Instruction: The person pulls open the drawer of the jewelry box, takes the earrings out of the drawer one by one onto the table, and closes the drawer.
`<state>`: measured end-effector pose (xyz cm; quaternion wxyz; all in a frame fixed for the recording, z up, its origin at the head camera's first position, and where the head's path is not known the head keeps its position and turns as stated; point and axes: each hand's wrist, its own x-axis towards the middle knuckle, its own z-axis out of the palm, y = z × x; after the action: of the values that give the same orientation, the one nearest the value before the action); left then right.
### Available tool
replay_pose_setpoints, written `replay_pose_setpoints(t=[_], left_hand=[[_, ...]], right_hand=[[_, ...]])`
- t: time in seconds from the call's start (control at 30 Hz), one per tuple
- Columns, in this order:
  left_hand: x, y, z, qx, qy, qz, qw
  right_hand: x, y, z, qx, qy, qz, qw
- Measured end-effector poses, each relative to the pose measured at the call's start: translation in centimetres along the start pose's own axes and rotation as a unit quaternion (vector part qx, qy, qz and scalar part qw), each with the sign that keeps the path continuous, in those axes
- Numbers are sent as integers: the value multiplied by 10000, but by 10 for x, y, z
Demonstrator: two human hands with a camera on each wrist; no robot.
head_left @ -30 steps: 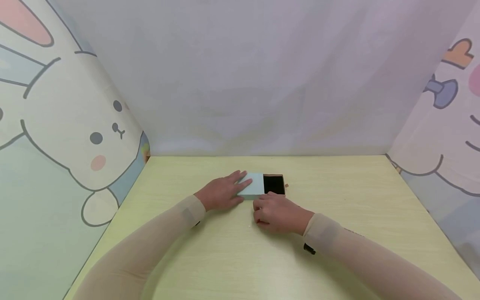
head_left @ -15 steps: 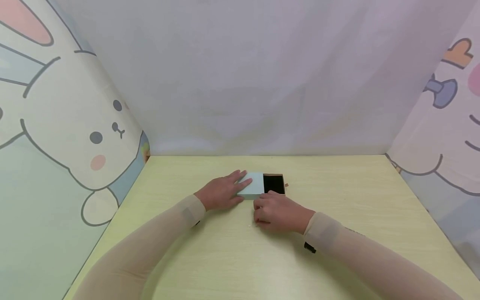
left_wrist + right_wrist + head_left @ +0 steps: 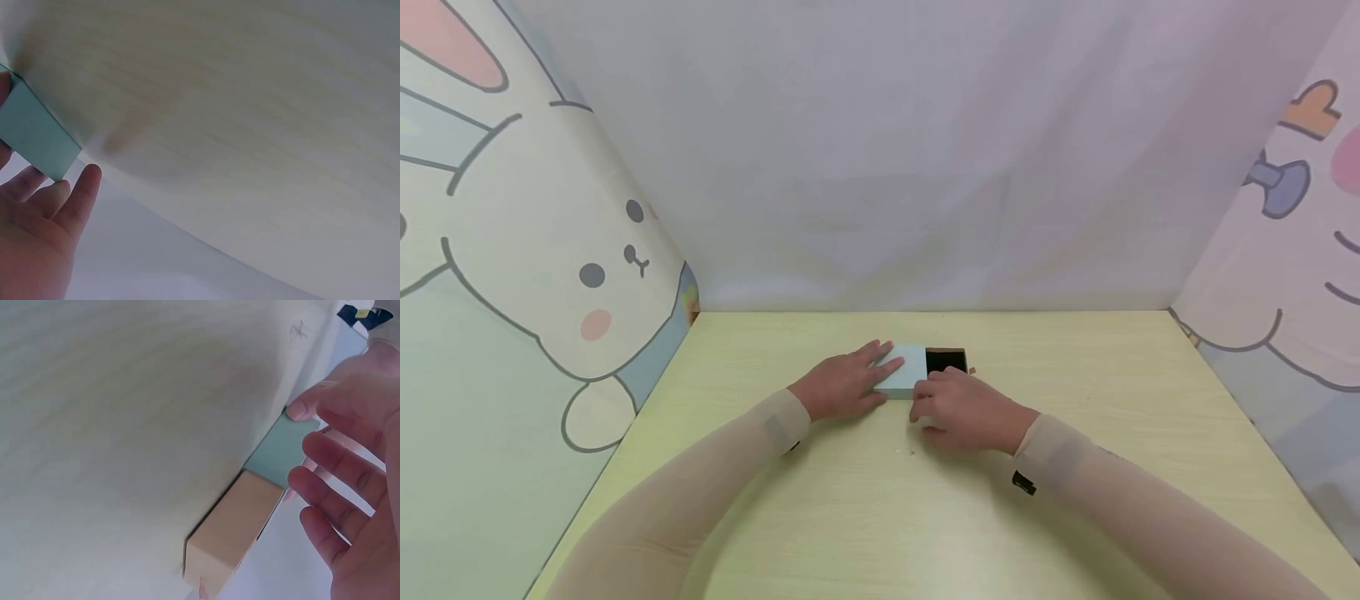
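A pale green sliding box sleeve lies on the table with its drawer pulled partway out to the right, black inside and brown at its sides. My left hand holds the sleeve's left part, fingers spread over the top and thumb on the near face. Just in front of the drawer is my right hand; its fingers are loosely bent and nothing shows between them. A tiny thin-lined trinket lies on the table by the right fingertips, too small to identify.
The pale wooden table carries the box near its back. A white curtain hangs behind, and cloth panels with a cartoon rabbit and other figures stand at both sides. A small brown tab sticks out from the drawer's right end.
My right hand has lifted slightly toward the drawer, its fingers loosening, and now covers the drawer's near part. A tiny thing shows on the table where its fingers were. The left hand is still.
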<state>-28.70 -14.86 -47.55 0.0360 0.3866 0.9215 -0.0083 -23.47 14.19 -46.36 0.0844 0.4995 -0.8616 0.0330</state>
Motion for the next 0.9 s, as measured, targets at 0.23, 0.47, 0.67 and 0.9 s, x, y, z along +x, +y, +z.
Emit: replay_pose_setpoints(t=[0.23, 0.47, 0.67, 0.9], left_hand=[[0, 0, 0, 19, 14, -21, 10000], [1, 0, 0, -24, -16, -34, 10000], [1, -1, 0, -91, -38, -35, 9999], [1, -2, 2, -54, -44, 5, 10000]], right_hand=[[-3, 17, -3, -38, 231, 265, 9994], [-10, 35, -7, -90, 343, 448, 9984], [-14, 48, -5, 128, 167, 922, 9955], [-21, 60, -3, -196, 444, 1053, 9933]])
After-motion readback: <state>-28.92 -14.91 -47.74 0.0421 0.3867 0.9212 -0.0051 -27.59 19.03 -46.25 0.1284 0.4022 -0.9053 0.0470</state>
